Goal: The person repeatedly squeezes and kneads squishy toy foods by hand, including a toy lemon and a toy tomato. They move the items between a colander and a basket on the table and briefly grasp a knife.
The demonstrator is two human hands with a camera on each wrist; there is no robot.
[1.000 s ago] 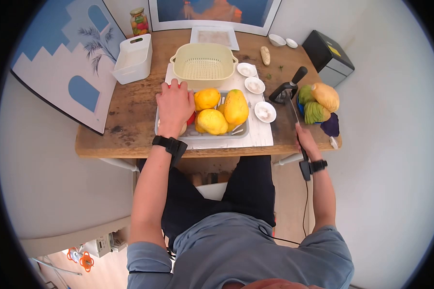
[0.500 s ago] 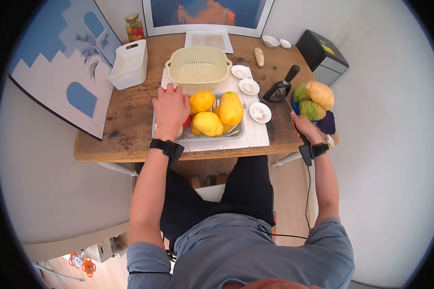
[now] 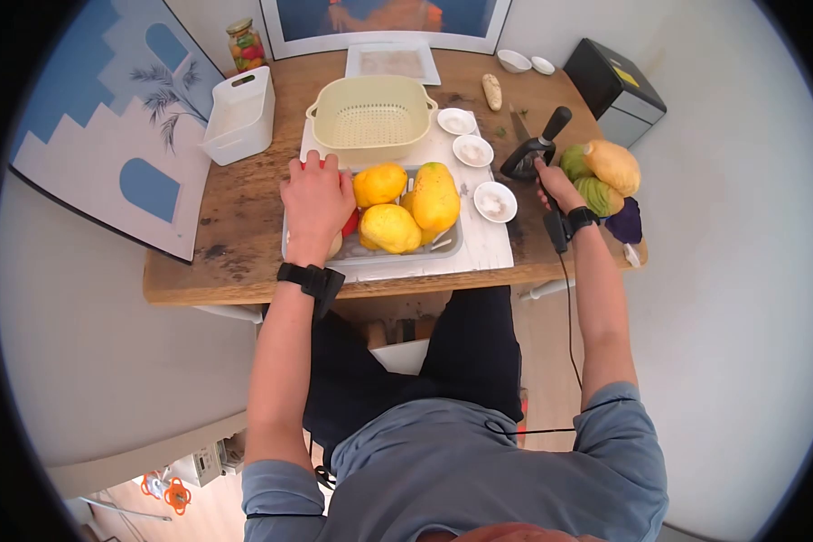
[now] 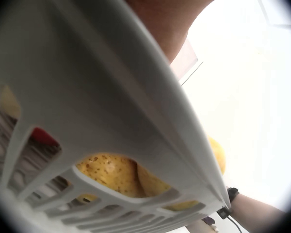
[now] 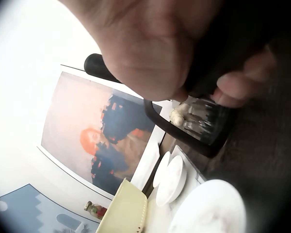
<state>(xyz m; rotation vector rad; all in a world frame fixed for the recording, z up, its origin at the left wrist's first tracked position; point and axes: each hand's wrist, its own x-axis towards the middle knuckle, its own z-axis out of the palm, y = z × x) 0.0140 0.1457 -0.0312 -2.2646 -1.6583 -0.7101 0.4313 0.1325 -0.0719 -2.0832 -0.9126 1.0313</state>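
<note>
My left hand [image 3: 317, 200] rests on the left part of a grey slotted basket [image 3: 397, 259], fingers draped over a red item [image 3: 350, 222] mostly covered by the palm. Several yellow fruits [image 3: 436, 197] lie beside it; the left wrist view shows the basket's slotted side [image 4: 102, 92], with the hand itself out of sight. At the right, my right hand [image 3: 560, 188] grips a knife by its dark handle. The knife blade [image 3: 518, 125] passes through a black knife sharpener [image 3: 524, 163] with an upright handle, its tip showing beyond. In the right wrist view, curled fingers [image 5: 242, 85] stand close over the sharpener's frame.
A cream colander [image 3: 370, 149] sits behind the basket. Three small white bowls [image 3: 495, 202] of pale powder line the white board [image 3: 479, 248]. Green and tan vegetables [image 3: 612, 167] are right of the sharpener. A black-grey box [image 3: 614, 90] and white bin [image 3: 241, 117] stand farther back.
My right hand has moved forward, away from the body, up to the sharpener. The knife blade now sticks out past its far side. The left hand stays on the basket.
</note>
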